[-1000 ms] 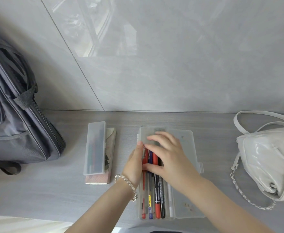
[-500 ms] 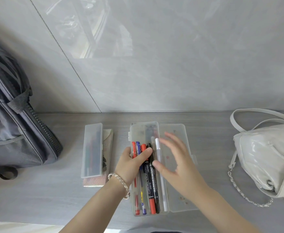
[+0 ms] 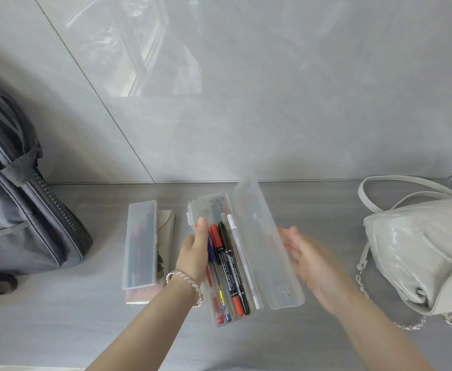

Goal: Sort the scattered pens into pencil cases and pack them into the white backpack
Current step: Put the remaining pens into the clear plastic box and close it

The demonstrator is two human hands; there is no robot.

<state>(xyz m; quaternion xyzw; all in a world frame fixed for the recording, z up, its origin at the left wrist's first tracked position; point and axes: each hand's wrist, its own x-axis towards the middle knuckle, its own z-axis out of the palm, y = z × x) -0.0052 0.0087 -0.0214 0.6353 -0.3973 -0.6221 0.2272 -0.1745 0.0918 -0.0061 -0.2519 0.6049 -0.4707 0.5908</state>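
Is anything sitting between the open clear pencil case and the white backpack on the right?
Nothing lies on the grey tabletop between the clear plastic pencil case and the white glossy backpack. Only the blurred right hand is in that gap, beside the case's raised lid, which is not yet shut.

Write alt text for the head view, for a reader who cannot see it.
A left hand holds an open clear pencil case of pens on a grey table, while the blurred, open right hand sits beside its raised lid. A closed case lies left, a white backpack right.
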